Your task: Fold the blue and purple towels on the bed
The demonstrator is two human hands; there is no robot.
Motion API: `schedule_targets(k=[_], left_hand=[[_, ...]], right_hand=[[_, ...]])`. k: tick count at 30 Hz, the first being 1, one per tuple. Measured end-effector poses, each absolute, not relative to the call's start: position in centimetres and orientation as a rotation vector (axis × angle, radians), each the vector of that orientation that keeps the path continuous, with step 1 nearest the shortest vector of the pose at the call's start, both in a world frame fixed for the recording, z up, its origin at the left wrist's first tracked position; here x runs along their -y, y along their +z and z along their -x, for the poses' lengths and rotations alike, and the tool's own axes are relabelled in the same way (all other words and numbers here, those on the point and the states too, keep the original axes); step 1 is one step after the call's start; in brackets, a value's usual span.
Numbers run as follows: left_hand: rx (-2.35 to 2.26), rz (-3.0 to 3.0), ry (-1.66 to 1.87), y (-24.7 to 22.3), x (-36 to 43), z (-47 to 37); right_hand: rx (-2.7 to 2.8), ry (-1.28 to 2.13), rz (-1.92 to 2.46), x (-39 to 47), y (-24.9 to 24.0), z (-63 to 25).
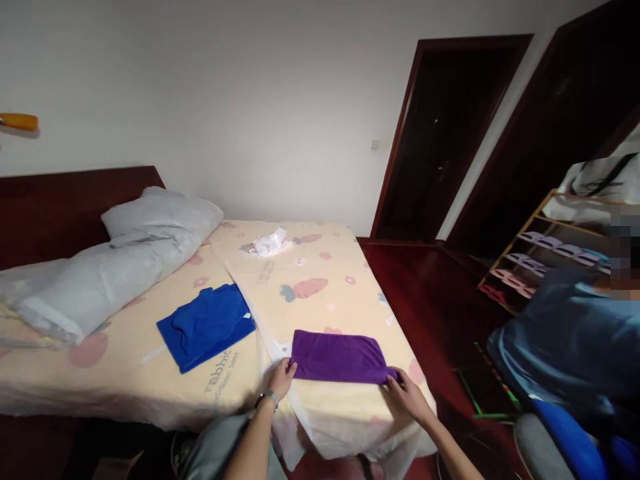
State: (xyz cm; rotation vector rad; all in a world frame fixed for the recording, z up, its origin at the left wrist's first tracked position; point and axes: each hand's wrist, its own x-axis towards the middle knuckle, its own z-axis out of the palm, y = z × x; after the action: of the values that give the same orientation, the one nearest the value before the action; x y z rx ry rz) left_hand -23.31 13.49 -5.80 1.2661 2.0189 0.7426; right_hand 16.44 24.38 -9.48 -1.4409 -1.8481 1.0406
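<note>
A purple towel [336, 357], folded into a long rectangle, lies flat near the front edge of the bed. My left hand [281, 380], with a watch on its wrist, pinches the towel's near left corner. At the near right corner, my right hand [406, 393] grips the cloth between thumb and fingers. To the left lies a blue cloth [207, 327], loosely folded with a crumpled part on top and a small white tag on its right side.
The bed sheet [310, 400] has a carrot print. A crumpled white plastic bag [271, 243] sits farther back. Grey bedding [125, 260] leans toward the headboard [75, 190]. On the right are a shoe rack [545, 243], a person in dark blue clothing and a door [440, 140].
</note>
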Motion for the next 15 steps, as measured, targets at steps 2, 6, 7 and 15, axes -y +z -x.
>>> schedule_targets(k=[2,6,7,15], left_hand=[[-2.020,-1.217,0.808,-6.8,-14.3,23.4],[-2.151,-1.137,0.703,-7.6,-15.6,23.5],[-2.203,-1.108,0.641,-7.5,-15.9,23.5],[-2.300,-1.277,0.446,-4.0,-16.9,22.7]], right_hand=[[1.827,1.012,1.540,-25.8,-9.8,-15.9],[1.821,0.931,1.698,-28.0,-11.1,-15.1],[1.825,0.919,1.737,-28.4,-11.3,-15.0],[2.127,0.305,1.749,-27.1,-9.2,-13.8]])
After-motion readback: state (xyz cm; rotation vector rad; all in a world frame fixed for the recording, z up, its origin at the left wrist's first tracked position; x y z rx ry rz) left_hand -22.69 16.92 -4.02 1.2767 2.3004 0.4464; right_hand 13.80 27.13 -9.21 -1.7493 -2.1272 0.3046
